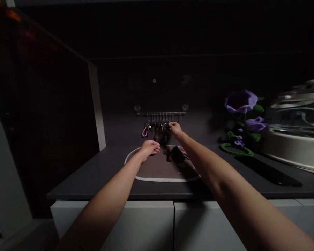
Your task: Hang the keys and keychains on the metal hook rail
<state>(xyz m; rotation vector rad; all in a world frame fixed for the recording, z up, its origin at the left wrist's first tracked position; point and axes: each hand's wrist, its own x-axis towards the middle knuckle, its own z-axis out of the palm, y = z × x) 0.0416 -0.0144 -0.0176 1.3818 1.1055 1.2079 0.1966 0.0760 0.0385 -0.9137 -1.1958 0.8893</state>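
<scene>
Left of the pale-rimmed mat (151,170), the counter (89,172) runs wide to its edge; the left hand (149,149), loosely uncurled, hovers above the mat. Hanging keys (162,127) line the rack (161,113), the right hand (175,129) pinching their right end, well apart from the purple flowers (242,101).

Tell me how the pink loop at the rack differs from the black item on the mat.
The pink loop hangs below the rack; the black item lies on the mat. The pink loop is slim, with an open middle; the black item is a bulkier mass. Neither is in the left hand or the right hand.
</scene>
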